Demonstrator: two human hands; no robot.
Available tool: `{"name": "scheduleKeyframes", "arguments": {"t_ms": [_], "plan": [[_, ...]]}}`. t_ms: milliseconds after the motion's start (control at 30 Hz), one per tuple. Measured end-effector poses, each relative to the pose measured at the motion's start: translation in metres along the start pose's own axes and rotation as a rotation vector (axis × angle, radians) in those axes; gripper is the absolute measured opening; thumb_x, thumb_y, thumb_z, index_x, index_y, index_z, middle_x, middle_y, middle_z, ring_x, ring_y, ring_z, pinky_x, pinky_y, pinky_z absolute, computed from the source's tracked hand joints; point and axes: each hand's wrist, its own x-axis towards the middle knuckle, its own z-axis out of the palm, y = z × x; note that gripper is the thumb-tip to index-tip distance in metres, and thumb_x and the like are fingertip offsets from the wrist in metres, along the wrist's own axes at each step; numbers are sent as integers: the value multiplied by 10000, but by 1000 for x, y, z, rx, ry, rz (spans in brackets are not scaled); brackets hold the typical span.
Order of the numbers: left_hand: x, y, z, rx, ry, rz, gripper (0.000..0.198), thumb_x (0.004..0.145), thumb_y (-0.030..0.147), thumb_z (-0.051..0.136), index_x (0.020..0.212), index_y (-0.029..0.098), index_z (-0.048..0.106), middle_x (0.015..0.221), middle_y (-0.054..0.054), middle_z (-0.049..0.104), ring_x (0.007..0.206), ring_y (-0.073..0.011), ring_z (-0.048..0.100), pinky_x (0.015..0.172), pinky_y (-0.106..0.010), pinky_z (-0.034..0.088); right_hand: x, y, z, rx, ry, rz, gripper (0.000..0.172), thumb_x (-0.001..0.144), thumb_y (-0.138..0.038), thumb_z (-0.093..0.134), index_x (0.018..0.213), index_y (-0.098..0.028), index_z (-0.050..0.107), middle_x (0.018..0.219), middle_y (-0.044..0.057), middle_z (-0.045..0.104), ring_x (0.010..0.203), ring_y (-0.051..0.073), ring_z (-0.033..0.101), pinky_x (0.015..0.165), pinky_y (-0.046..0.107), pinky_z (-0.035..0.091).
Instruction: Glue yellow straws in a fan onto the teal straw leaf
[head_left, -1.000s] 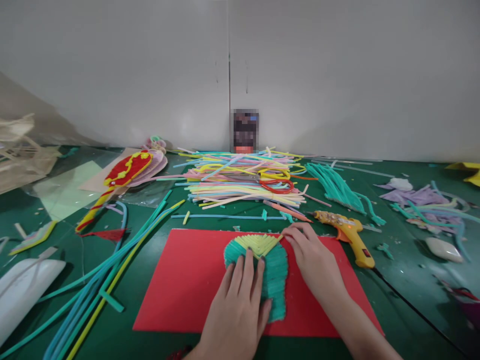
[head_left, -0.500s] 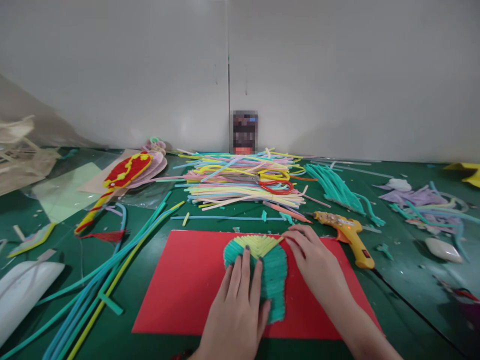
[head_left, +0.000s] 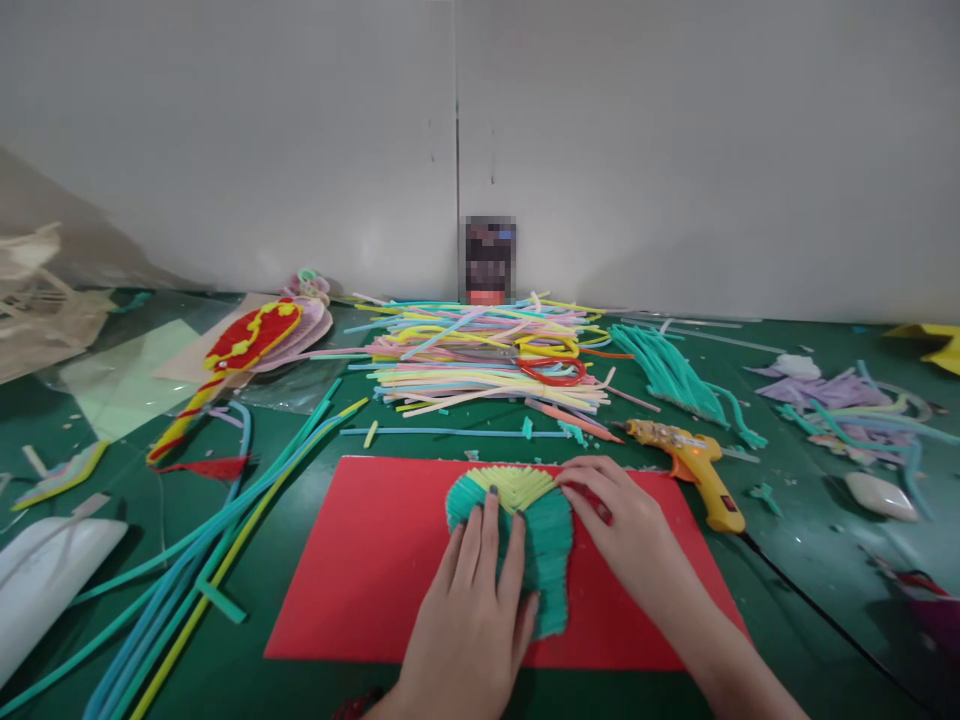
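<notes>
A teal shape made of pipe cleaners (head_left: 550,560), with a pale yellow V-patterned section (head_left: 516,484) at its top, lies on a red sheet (head_left: 360,570). My left hand (head_left: 472,610) rests flat on the teal part, fingers stretched out and hiding its left side. At the upper right corner of the yellow section, my right hand (head_left: 626,525) has thumb and forefinger pinched on the end of a yellow pipe cleaner. That end is mostly hidden by the fingertips.
Bundled pipe cleaners (head_left: 480,380) with red-handled scissors (head_left: 551,372) lie behind the sheet. A yellow glue gun (head_left: 697,465) lies close to my right hand, its cord running right. Long pipe cleaners (head_left: 225,540) spread at left, near a red-and-yellow fan-shaped piece (head_left: 251,335).
The right hand's fingers have shifted slightly left and closed over the yellow pipe cleaner's end at the corner. The left hand still presses the teal shape.
</notes>
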Motion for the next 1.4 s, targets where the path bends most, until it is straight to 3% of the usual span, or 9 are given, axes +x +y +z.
{"name": "scheduleKeyframes", "arguments": {"t_ms": [500, 600, 700, 833, 1067, 1233, 1400], "plan": [[2, 2, -1, -4, -6, -16, 446, 925, 292, 380, 1318, 108, 481, 1339, -189, 534, 1179, -295, 551, 892, -382, 483, 3, 0, 3, -42, 46, -65, 241, 922, -223, 409, 893, -205, 648, 1016, 83, 624, 961, 185, 638, 832, 302, 536], [1, 3, 0, 8, -1, -14, 445, 928, 286, 362, 1317, 105, 480, 1338, -192, 533, 1191, -297, 540, 903, -383, 471, -5, -3, -2, -170, 7, -114, 287, 929, -202, 380, 1021, -211, 652, 1130, 89, 630, 1079, 196, 608, 913, 330, 522], [1, 3, 1, 6, 14, -24, 438, 938, 282, 337, 1313, 110, 485, 1336, -189, 537, 1200, -291, 532, 922, -380, 453, -17, -8, -6, -356, -82, -224, 398, 916, -145, 342, 1170, -263, 625, 1275, 49, 591, 1252, 212, 492, 983, 369, 491], [2, 2, 0, -4, 48, -37, 429, 954, 300, 307, 1288, 122, 510, 1316, -174, 559, 1182, -279, 547, 921, -370, 446, -32, -13, -5, -517, -177, -322, 499, 893, -112, 322, 1313, -280, 532, 1385, 15, 512, 1342, 243, 374, 982, 418, 495], [1, 1, 0, 7, 47, -19, 429, 922, 271, 360, 1290, 103, 504, 1302, -189, 565, 1154, -300, 564, 902, -390, 458, -38, -10, -7, -539, -285, -284, 731, 783, -5, 305, 1455, -291, 303, 1488, 40, 370, 1307, 239, 424, 951, 403, 515], [1, 1, 0, 21, 49, -12, 439, 898, 261, 393, 1297, 110, 494, 1311, -182, 560, 1152, -297, 566, 887, -387, 476, -37, -11, -6, -545, -296, -264, 706, 789, -10, 301, 1430, -298, 362, 1433, 35, 455, 1302, 245, 429, 938, 421, 520], [3, 0, -1, 26, 43, 4, 443, 886, 255, 404, 1288, 95, 502, 1295, -199, 568, 1130, -306, 585, 868, -393, 491, -38, -11, -2, -566, -225, -257, 631, 824, -70, 367, 1417, -284, 389, 1461, 66, 414, 1256, 253, 489, 921, 405, 528]]}}
